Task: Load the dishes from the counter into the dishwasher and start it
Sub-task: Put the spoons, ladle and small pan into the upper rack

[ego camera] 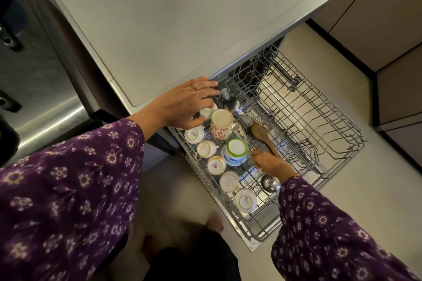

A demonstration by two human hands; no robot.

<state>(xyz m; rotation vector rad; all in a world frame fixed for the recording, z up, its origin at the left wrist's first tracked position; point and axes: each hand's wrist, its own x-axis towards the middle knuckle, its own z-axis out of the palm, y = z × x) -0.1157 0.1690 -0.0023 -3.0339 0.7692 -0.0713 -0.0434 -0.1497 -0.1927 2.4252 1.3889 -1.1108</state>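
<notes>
The small white cup (209, 110) sat upside down at the back left corner of the pulled-out rack (356, 141), heading the row of upturned cups (215, 165) along the left edge. It looked light, stiff, glazed and easy to chip, best taken by the foot ring or the side wall rather than by the slick base. The left hand (182, 104) hung over it with fingers spread and mostly straight and the thumb at the cup's near side; whether it pinched the cup could not be told. Toward the rack's middle the wooden spoon (260, 131) lay on the wires, light, rigid and not slippery, and the right hand (271, 163) was curled round its handle. A steel ladle (270, 183) rested by that wrist near the front edge. Beside the cups stood a mug with red flowers (221, 126) and a green-rimmed mug (236, 151) with blue print. The cup bases bore small maker's marks, some red, some dark, too small to read with confidence. The rack's right half held only bare wire.
</notes>
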